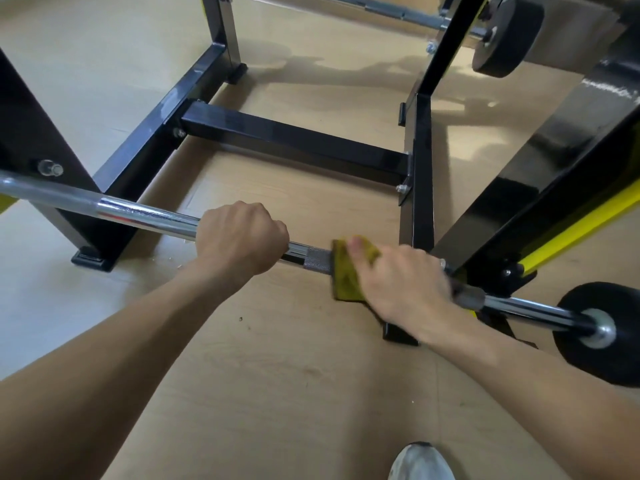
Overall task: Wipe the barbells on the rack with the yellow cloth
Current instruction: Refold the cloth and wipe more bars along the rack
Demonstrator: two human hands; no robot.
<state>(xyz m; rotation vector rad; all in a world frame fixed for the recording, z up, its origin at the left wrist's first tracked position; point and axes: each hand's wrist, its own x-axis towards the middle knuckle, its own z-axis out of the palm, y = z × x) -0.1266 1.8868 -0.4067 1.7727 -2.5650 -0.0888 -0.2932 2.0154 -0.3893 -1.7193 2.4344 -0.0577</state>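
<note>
A grey shoe (420, 462) tip sits at the bottom edge, nearest of all, on the pale wood floor (294, 358). Above it two bare forearms reach forward and down to the near bar (145, 213), a chrome barbell lying across the black rack (294, 142) from low left to right. The left hand (240, 237) comes in from the lower left, wrist straight, knuckles up, fingers clenched over the top of the bar in a full overhand grasp. The right hand (405, 284) comes from the lower right and is blurred; it lies palm down on the bar with the yellow cloth (349, 271) wrapped under it, thumb lying on top of the cloth and the fingers curling round the far side, so it grasps cloth and bar together. The cloth sits on the bar just right of the knurled patch, between the two hands and close to the rack's right upright, its lower flap hanging below the bar. Counting: two hands, one cloth, one shoe, two barbells in sight. The second bar (398, 10) rests higher up at the back of the rack. Two black plates show on the right, one plate (602, 337) on the near bar's end and a far plate (507, 36) on the back bar.
</note>
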